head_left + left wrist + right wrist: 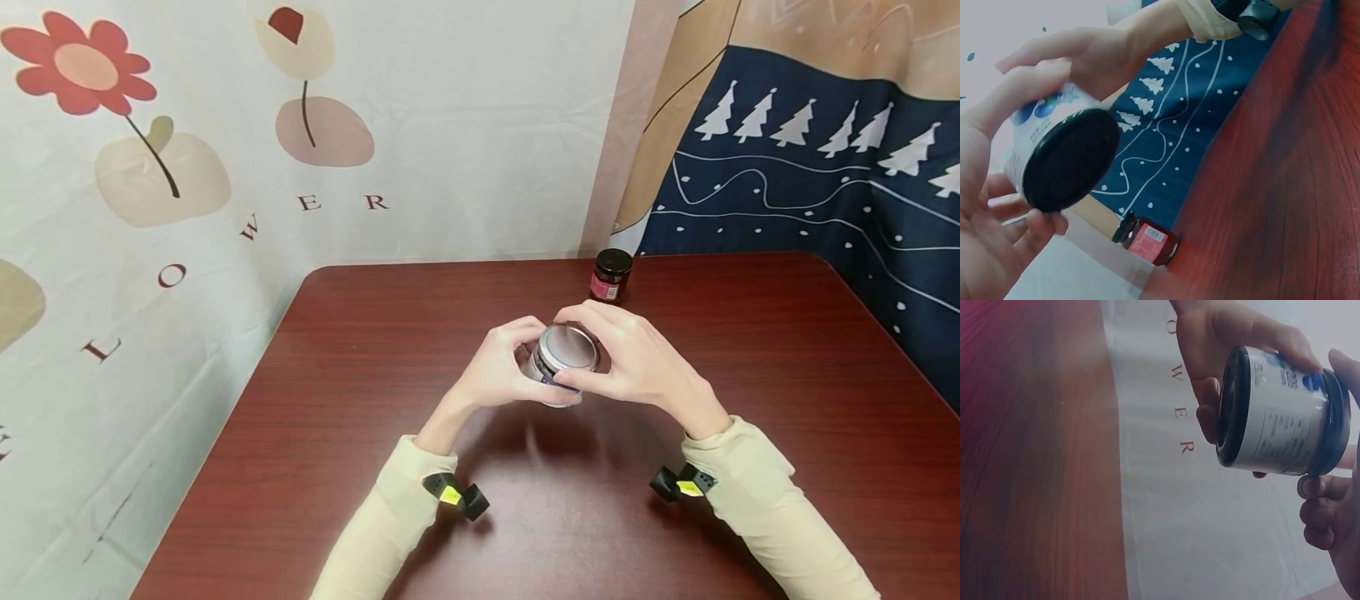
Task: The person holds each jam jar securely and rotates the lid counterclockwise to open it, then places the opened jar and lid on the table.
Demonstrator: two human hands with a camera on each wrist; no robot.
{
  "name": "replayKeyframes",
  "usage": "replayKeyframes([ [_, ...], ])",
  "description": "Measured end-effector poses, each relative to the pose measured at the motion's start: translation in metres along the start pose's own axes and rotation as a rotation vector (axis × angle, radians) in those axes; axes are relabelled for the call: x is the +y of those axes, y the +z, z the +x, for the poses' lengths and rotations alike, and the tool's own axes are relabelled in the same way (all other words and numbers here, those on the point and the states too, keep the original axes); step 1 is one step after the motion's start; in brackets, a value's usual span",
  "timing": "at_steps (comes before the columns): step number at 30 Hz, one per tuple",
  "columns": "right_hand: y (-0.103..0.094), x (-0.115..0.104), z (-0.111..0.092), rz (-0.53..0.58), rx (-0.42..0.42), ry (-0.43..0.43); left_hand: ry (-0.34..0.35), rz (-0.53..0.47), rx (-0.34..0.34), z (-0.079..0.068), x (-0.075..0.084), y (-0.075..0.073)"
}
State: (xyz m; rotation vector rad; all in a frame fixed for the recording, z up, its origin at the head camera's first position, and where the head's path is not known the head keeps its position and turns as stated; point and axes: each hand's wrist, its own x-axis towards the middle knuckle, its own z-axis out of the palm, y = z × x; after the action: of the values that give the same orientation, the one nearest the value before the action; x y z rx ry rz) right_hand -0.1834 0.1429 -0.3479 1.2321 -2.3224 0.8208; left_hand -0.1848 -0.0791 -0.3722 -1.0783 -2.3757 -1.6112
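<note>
Above the table, both hands hold a glass jar [1282, 415] of dark contents with a white label showing blueberries. Its round lid [567, 346] faces up toward the head camera, and the dark base [1074, 161] shows in the left wrist view. My left hand [498, 367] grips the jar's body, thumb and fingers around opposite sides. With thumb and fingers spread about the rim, my right hand [637, 357] grips the lid. The head view hides most of the label behind the fingers.
A second jar [609, 277] with a black lid and pink label stands at the table's back edge, beyond the right hand. The reddish-brown table [360, 433] meets a printed cloth [465, 183] behind it. A dark blue cloth [787, 192] hangs at the back right.
</note>
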Motion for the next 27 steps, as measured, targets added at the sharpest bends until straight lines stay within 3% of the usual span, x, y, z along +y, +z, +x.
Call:
replayKeyframes([
  [5, 0.0015, 0.0034, -0.0014, -0.048, -0.004, 0.068, 0.010, 0.192, 0.102, 0.0010, 0.0034, 0.0053],
  [14, 0.0012, 0.0041, -0.0023, -0.036, -0.052, 0.171, -0.078, 0.450, 0.163, -0.0006, 0.0082, 0.0099],
  [20, 0.0009, 0.0038, -0.0027, -0.018, -0.076, 0.203, -0.075, 0.505, 0.175, -0.0010, 0.0077, 0.0109],
  [27, -0.0011, 0.0045, -0.0023, 0.010, -0.095, 0.184, -0.053, 0.491, 0.167, -0.0009, 0.0075, 0.0086],
])
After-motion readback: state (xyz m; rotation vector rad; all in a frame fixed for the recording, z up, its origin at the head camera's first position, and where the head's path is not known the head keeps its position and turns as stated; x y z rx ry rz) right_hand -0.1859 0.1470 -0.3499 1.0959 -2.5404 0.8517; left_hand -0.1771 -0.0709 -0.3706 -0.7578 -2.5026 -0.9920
